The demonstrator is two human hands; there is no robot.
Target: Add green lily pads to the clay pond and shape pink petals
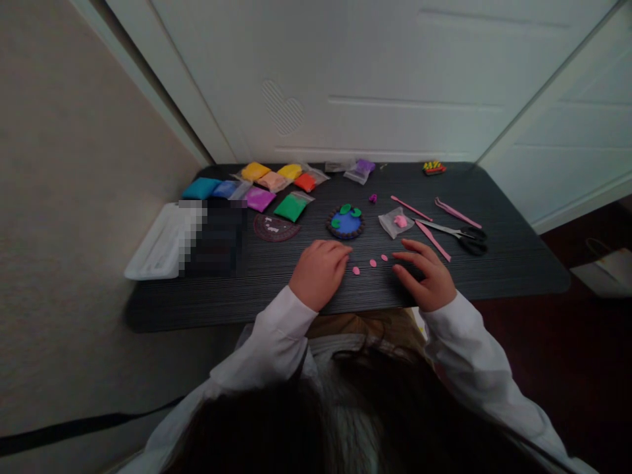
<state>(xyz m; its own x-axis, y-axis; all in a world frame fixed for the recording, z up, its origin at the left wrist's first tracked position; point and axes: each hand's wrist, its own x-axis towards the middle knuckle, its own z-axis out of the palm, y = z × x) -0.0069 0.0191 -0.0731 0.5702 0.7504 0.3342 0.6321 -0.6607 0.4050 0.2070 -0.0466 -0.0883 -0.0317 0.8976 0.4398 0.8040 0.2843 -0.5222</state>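
Note:
Three small flat pink clay pieces (372, 263) lie in a slanting row on the dark table, between my two hands. Just left of the row, my left hand (320, 271) is closed, fingers bent and pressed together; whatever is under its fingertips is hidden. To the right, my right hand (427, 273) is open, thumb and fingers spread, fingertips near the rightmost piece and apart from it. Behind the row sits a round clay pond (347, 224), blue with a brown bumpy rim and green leaves. Beside it, pink clay (401, 222) rests on a clear bag.
On the right lie black-handled scissors (461, 232), pink tweezers (459, 213) and pink modelling tools (433, 241). Bagged coloured clay (293, 207), a protractor (276, 228) and a white tray (153, 247) occupy the left. A yellow-red clay model (434, 168) stands at the back.

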